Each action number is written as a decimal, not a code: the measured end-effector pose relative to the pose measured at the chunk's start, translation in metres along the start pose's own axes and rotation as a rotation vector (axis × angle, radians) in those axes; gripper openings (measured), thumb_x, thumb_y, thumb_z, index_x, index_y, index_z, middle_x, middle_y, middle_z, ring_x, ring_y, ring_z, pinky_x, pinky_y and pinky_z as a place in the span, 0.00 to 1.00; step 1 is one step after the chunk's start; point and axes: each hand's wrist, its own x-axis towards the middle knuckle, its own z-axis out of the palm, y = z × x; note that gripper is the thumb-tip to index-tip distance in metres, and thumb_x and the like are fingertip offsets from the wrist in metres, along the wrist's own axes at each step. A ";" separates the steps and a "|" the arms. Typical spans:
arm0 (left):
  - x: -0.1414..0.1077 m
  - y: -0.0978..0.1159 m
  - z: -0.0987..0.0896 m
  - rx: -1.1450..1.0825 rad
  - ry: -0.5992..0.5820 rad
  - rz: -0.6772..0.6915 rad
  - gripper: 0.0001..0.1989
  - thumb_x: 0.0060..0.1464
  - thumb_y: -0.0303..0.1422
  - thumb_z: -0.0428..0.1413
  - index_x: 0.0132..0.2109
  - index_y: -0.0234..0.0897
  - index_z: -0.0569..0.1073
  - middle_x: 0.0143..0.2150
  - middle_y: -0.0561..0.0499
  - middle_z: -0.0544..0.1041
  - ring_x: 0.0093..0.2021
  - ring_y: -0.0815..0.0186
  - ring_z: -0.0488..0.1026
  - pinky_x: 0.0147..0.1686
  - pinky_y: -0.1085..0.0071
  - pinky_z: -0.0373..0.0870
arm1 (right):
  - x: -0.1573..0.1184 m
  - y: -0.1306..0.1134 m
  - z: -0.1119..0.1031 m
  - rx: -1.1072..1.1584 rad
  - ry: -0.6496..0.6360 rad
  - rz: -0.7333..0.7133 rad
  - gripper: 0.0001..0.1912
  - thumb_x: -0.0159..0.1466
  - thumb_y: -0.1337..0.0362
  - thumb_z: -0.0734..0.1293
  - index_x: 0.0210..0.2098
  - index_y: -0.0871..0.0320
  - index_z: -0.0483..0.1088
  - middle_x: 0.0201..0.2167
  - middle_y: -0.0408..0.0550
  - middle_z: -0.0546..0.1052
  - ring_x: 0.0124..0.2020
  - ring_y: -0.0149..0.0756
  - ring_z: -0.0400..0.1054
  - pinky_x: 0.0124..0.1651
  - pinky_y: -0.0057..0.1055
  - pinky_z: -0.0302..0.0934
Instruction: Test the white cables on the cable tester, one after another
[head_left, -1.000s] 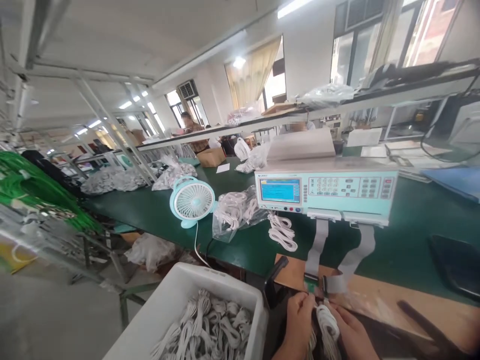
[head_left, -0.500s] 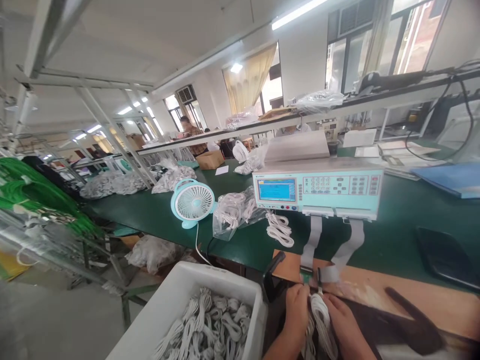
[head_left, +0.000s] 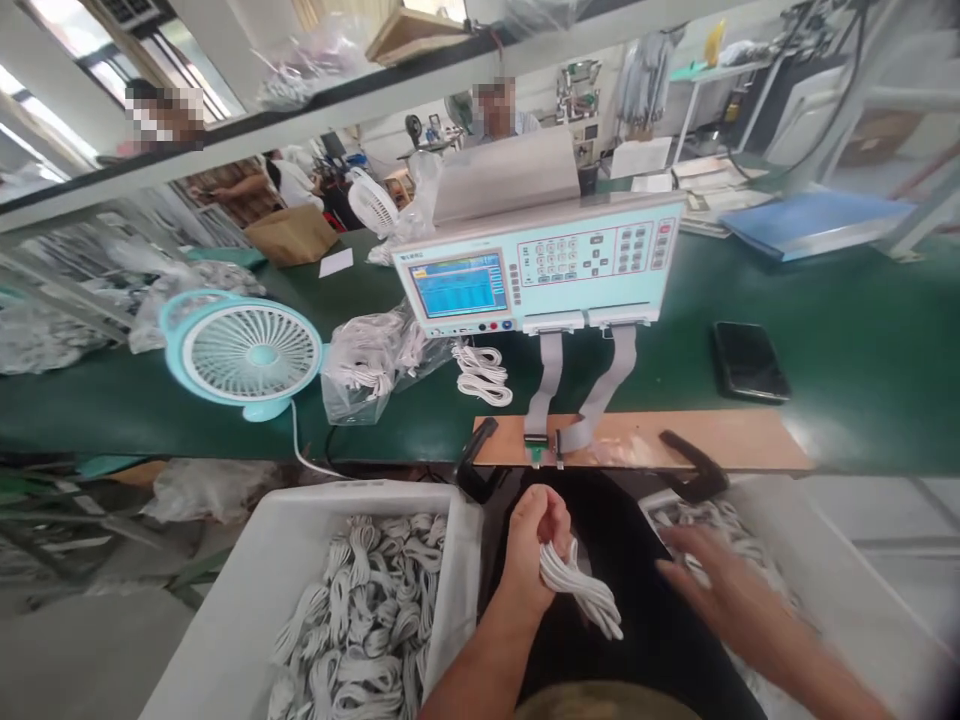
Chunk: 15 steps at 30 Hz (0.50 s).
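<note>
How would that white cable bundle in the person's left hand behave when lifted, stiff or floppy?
Probably floppy: the white cable bundle droops below the left hand, whose grip pinches only its top. It looks light, since one hand carries it. The loops seem bunched together, so it likely stays in one piece rather than unravelling.

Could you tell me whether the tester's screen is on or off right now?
On: the tester's screen glows blue with rows of text, above the grey ribbon cables.

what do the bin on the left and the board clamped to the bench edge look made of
White bin: seemingly plastic, with smooth matte walls and rounded moulded rims. Board: looks like unpainted wood or fibreboard, with a flat, tan, dull face; grain is not clear enough to tell which.
</note>
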 end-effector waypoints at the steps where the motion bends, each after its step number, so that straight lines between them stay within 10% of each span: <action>1: 0.001 -0.001 0.003 -0.018 0.001 -0.006 0.17 0.49 0.45 0.58 0.27 0.37 0.63 0.17 0.60 0.59 0.13 0.79 0.50 0.14 0.80 0.48 | -0.004 -0.011 0.009 0.140 -0.138 0.009 0.20 0.59 0.51 0.65 0.47 0.54 0.69 0.44 0.53 0.73 0.45 0.47 0.68 0.49 0.41 0.61; 5: 0.001 -0.003 0.009 0.034 0.076 0.041 0.17 0.50 0.46 0.56 0.28 0.38 0.62 0.20 0.60 0.58 0.15 0.78 0.50 0.15 0.79 0.51 | -0.003 -0.052 0.043 0.693 -0.507 0.063 0.20 0.61 0.52 0.64 0.49 0.55 0.67 0.38 0.47 0.74 0.37 0.40 0.67 0.38 0.32 0.63; 10: -0.017 0.002 -0.011 0.697 0.058 0.466 0.11 0.57 0.39 0.50 0.44 0.38 0.69 0.41 0.48 0.70 0.40 0.65 0.68 0.41 0.69 0.66 | 0.002 -0.054 0.063 0.945 -0.505 0.227 0.20 0.63 0.48 0.61 0.33 0.59 0.70 0.25 0.44 0.70 0.27 0.34 0.63 0.33 0.30 0.58; 15: -0.045 -0.006 -0.034 1.435 -0.378 0.648 0.17 0.52 0.32 0.57 0.50 0.41 0.70 0.44 0.46 0.67 0.44 0.61 0.66 0.44 0.64 0.66 | 0.000 -0.047 0.071 1.141 -0.377 0.449 0.16 0.58 0.51 0.67 0.35 0.58 0.69 0.29 0.44 0.71 0.31 0.35 0.66 0.35 0.30 0.60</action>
